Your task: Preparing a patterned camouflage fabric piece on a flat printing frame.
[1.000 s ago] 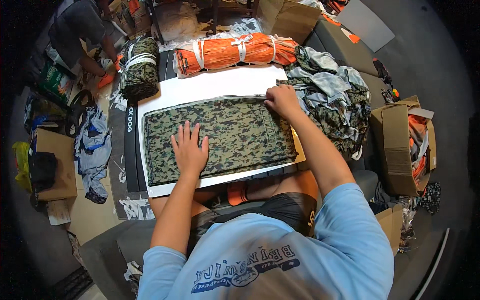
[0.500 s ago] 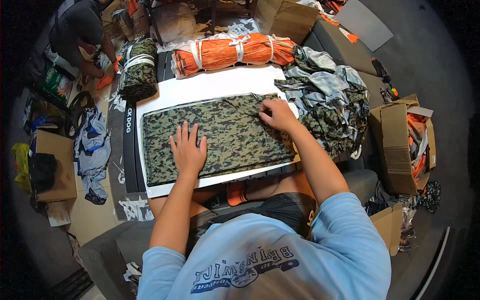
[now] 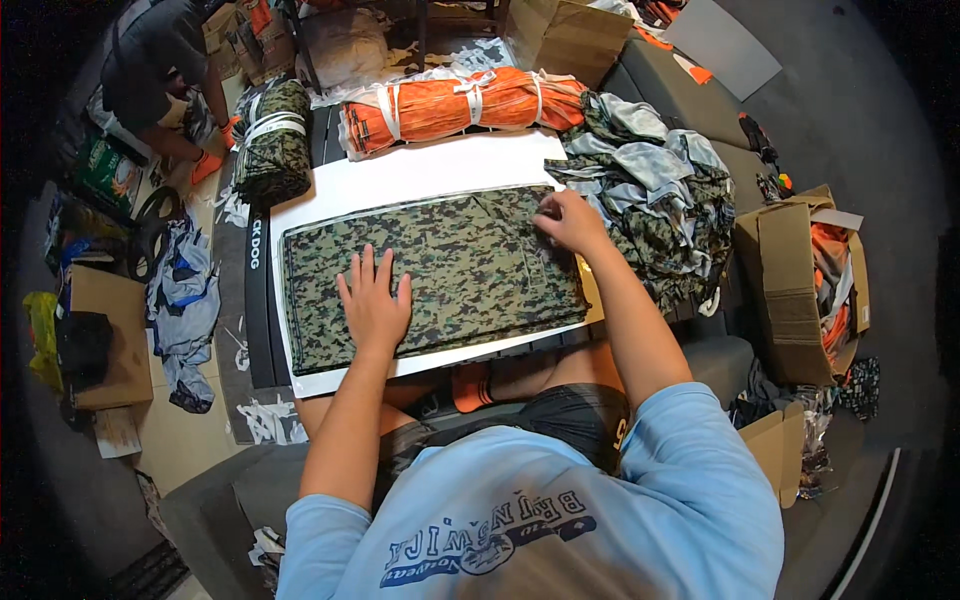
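A flat, folded stack of green-brown camouflage cloth (image 3: 450,285) lies on a white board (image 3: 400,192) across the dark slatted table. My left hand (image 3: 375,300) rests palm down on its left half, fingers spread and nothing held. Over at the upper right edge of the cloth, my right hand (image 3: 572,220) is curled, thumb and forefinger drawn together on the fabric; its other fingers are partly tucked out of sight. Just beyond it sits a loose heap of grey and camouflage garments (image 3: 650,180).
An orange bundle (image 3: 460,105) tied with white strips lies behind the board, beside a tied camouflage roll (image 3: 273,140). Cardboard boxes (image 3: 795,290) stand on both sides. Grey-blue clothes (image 3: 185,300) lie on the floor at left. Another person (image 3: 160,75) bends down at far left.
My right hand has shifted slightly right along the cloth's edge, and the fabric there now lies straighter. My left hand stays in place on the stack.
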A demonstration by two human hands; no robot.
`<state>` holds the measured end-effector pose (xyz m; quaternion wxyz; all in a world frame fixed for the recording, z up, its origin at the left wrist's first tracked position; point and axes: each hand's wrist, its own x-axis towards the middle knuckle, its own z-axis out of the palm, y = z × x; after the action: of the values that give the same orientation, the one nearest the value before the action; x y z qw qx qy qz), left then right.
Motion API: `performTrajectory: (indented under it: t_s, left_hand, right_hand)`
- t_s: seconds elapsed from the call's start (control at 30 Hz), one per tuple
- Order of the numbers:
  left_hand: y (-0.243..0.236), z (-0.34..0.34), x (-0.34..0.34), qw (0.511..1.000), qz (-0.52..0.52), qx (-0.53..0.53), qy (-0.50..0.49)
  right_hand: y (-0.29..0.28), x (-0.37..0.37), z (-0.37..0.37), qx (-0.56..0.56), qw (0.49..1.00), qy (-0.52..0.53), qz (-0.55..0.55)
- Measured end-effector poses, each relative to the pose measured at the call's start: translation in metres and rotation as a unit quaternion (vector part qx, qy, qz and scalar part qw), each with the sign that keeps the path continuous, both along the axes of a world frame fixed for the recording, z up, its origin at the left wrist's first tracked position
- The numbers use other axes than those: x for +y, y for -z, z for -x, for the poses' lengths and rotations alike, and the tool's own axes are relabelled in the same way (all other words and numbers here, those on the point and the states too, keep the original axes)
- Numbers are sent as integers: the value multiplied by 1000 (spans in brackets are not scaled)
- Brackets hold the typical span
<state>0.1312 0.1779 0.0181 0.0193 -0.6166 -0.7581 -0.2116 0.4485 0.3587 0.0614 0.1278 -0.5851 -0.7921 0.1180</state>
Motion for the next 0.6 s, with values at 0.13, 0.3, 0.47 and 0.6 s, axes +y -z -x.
performTrajectory:
  t_s: [0.13, 0.3, 0.47, 0.6]
  left_hand:
    - [1, 0, 0, 1000, 1, 2, 4]
    - [5, -2, 3, 1000, -4, -6, 2]
    - [12, -5, -6, 1000, 11, -13, -6]
    - [3, -3, -3, 1000, 8, -8, 2]
  right_hand:
    - [7, -10, -7, -106, 985, -78, -115]
    - [-6, 22, -3, -144, 980, 91, -99]
    - [-20, 15, 6, 22, 997, 66, 40]
    - [9, 15, -9, -86, 995, -45, 10]
